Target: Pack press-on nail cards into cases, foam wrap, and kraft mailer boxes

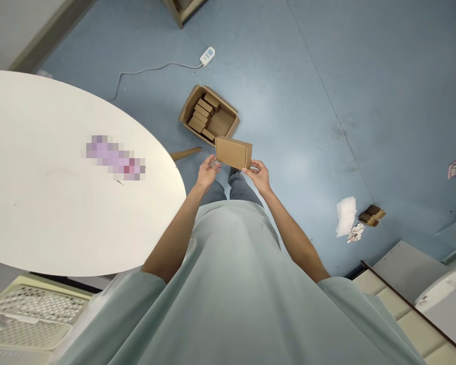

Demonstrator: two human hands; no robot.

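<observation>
In the head view, a pale green shirt point(228, 284) filled the bottom of the picture, with two bare forearms reaching out from it. The left hand point(208, 172) and the right hand point(259, 176) held a small box point(233, 152) between them above the blue floor point(327, 101). The fingers of each hand were curled closed on one short end. The small box lay straight ahead of both hands, its long axis running across from left to right, and neither hand was nearer than the other. It was plain brown cardboard, matt, rectangular and closed, with crisp folded edges. Beyond it on the floor sat an open carton point(223, 122) with a row of similar brown boxes packed along one side. A smooth, round white table point(61, 228) stood to the left, apart from the hands. A cardboard strip point(186, 153) showed by its right edge. White paper scraps point(345, 215) lay well apart on the right.
</observation>
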